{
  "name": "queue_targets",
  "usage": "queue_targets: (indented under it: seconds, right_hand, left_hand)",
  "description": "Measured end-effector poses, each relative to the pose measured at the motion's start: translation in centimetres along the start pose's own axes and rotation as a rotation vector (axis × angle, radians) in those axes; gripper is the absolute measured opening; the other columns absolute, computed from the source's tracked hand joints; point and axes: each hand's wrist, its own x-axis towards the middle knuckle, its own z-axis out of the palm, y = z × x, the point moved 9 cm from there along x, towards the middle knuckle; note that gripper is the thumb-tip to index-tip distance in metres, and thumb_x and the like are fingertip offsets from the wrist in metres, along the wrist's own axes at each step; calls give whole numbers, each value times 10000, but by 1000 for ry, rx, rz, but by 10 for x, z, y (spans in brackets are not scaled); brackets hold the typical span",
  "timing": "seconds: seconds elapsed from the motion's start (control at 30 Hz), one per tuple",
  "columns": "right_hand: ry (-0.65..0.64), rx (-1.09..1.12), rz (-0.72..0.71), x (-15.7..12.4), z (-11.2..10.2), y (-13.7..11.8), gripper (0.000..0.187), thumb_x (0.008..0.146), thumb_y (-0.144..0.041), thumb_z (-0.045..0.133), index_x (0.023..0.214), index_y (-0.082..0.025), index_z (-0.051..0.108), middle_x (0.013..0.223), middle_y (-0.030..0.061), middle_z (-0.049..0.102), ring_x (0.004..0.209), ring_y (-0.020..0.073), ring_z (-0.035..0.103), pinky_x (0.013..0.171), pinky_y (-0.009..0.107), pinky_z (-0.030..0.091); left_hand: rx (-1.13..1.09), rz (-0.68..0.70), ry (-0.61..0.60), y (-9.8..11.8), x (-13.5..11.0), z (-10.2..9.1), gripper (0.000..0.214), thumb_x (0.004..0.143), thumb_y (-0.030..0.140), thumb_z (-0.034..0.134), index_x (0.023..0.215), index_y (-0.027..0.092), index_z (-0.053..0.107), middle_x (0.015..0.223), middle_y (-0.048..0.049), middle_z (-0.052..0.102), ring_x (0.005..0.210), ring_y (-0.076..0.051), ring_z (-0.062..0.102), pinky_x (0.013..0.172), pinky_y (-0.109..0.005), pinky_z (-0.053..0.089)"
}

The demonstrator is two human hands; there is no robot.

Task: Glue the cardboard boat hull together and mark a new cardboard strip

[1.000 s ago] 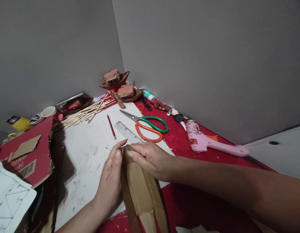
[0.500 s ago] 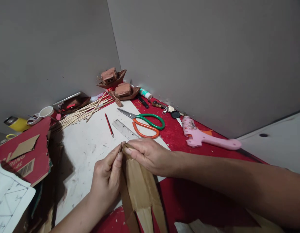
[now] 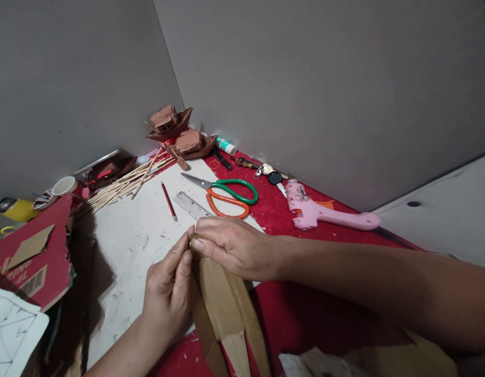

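Observation:
A long brown cardboard hull (image 3: 221, 301) lies in front of me, its pointed end away from me. My left hand (image 3: 167, 288) pinches the left side of that tip between thumb and fingers. My right hand (image 3: 230, 246) reaches across from the right and presses its fingers over the same tip. Both hands are closed on the cardboard. The hull rests partly on a white board (image 3: 136, 246) and partly on the red table cover (image 3: 301, 314).
Beyond my hands lie a metal ruler (image 3: 189, 204), a red pencil (image 3: 168, 201), green-and-orange scissors (image 3: 227, 193) and a pink glue gun (image 3: 324, 213). Two small brown model boats (image 3: 179, 133) stand in the wall corner. Wooden sticks (image 3: 124, 183) and a red carton (image 3: 30, 256) lie left.
My left fingers have curled from lying flat beside the tip into a pinch on it. The right hand stays on the tip. The view has shifted, so everything sits further left.

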Motion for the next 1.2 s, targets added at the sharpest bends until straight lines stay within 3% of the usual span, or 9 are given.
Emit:
queue_targets:
  seconds: [0.4,0.57,0.73,0.83,0.9,1.07,1.2]
  right_hand:
    - [-36,184,-39,2,2,-5,209,985,-218,381,918,-145,564,930,85,581,878,166,548,847,320,483]
    - [-35,268,-34,3,-1,-8,153,968,-184,422,923,-157,566,960,67,576,916,155,546,865,296,464]
    - [-29,345,25,5,-2,-5,153,959,-182,443,880,-149,569,896,41,564,865,140,540,838,285,453]
    - [-33,416,43,6,-4,-5,189,969,-205,430,874,-154,585,876,37,575,864,141,556,833,288,447]
    - [-7,452,77,6,-6,-1,225,978,-263,431,875,-157,600,872,39,577,863,149,562,830,295,446]
    - [193,579,253,5,-20,28,271,944,-411,501,849,-180,606,844,9,574,797,138,553,796,281,443]
    - [339,688,285,3,-28,37,311,887,-481,562,796,-184,584,799,-10,566,754,125,541,760,258,443]
  left_hand:
    - [-17,1,-93,3,-2,5,397,878,258,624,1270,317,608,1360,-10,582,1282,-238,513,1148,-347,329]
    - [85,103,-157,10,-2,9,474,906,180,568,1347,347,521,1422,17,514,1308,-203,484,1134,-284,335]
    - [14,58,-106,13,0,10,494,891,229,595,1369,319,507,1411,-16,537,1276,-227,524,1090,-293,385]
    - [-16,-54,-115,10,2,12,648,900,318,580,1485,314,301,1116,-54,727,970,-231,698,941,-346,508]
    - [-91,-156,-135,3,4,13,715,900,388,568,1514,309,210,953,-42,760,812,-226,714,854,-359,541]
    - [-435,-361,-105,-15,8,16,518,883,511,543,1336,261,561,1242,-54,671,1096,-278,633,990,-376,451]
    - [-673,-727,-167,-37,-14,43,509,874,529,541,1187,147,668,1146,-120,714,1056,-288,658,968,-390,463]
